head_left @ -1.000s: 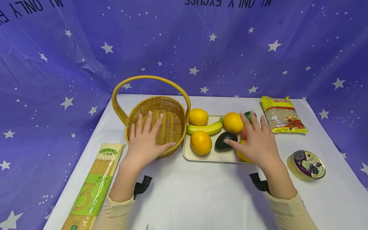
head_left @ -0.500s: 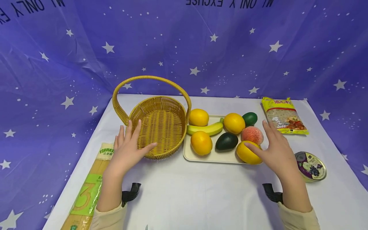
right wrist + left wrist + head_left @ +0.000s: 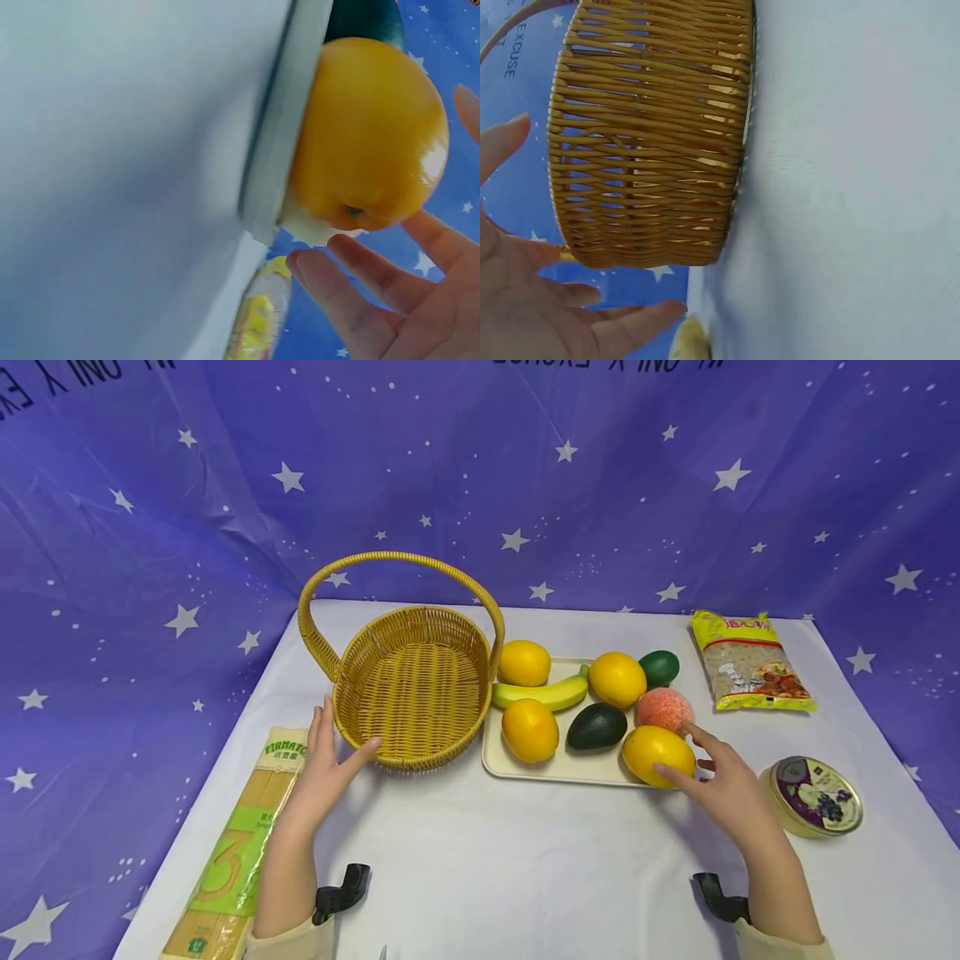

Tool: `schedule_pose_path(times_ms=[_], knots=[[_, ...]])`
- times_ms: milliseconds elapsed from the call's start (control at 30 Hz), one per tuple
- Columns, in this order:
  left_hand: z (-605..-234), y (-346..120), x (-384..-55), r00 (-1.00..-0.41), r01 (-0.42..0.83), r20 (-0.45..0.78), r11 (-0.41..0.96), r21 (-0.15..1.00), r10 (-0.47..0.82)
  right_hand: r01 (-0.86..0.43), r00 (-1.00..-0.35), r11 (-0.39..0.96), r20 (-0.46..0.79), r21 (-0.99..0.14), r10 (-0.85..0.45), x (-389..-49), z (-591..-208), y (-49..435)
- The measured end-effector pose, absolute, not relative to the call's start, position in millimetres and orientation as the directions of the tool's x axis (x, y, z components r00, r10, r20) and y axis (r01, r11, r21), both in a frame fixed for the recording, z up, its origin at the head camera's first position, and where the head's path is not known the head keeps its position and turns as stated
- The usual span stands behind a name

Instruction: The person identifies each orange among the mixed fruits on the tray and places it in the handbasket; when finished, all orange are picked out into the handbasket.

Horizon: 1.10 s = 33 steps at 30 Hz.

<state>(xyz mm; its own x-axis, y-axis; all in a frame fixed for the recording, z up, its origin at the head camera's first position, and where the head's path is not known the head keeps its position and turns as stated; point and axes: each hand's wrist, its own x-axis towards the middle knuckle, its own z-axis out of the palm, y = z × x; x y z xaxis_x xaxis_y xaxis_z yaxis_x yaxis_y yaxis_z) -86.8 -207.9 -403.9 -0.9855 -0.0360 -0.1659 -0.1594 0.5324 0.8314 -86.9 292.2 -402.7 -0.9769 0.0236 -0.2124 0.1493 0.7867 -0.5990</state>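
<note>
My left hand [image 3: 318, 777] is at the front left of a wicker basket [image 3: 427, 702], fingers extended and thumb spread toward its front rim. In the left wrist view the basket wall [image 3: 652, 150] stands beside the fingers; whether they touch it, I cannot tell. The right hand [image 3: 727, 789] is spread around the right end of a yellow-orange fruit [image 3: 648, 756] at the front right corner of a cream tray [image 3: 562, 775]. In the right wrist view the thumb stays apart from this fruit [image 3: 367, 135], and a fingertip is close against it. A pink peach [image 3: 662, 708] lies just behind.
On the tray are also a banana [image 3: 547, 695], a dark avocado [image 3: 597, 727] and more yellow fruit [image 3: 530, 731]. A green fruit [image 3: 660, 668] sits at its back right. Around stand a spaghetti pack [image 3: 236, 852], a yellow food bag [image 3: 750, 664] and a round tub [image 3: 817, 797].
Both hands have moved outward and lower, from over the basket and tray: the left to the basket's front left side, the right to the front right fruit. The basket and fruit stay put.
</note>
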Motion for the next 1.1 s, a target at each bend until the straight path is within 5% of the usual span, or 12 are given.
schedule_pose_path(times_ms=[600,1100], knots=[[-424,-200,-91,-0.984,-0.179,-0.178,0.019,0.984,-0.032,0.165,-0.980,0.683,-0.197,-0.711,0.032,-83,-423,294],[-423,-195,-89,-0.988,-0.143,-0.147,-0.077,0.987,-0.042,0.164,-0.985,0.653,-0.158,-0.739,0.068,-85,-417,290]])
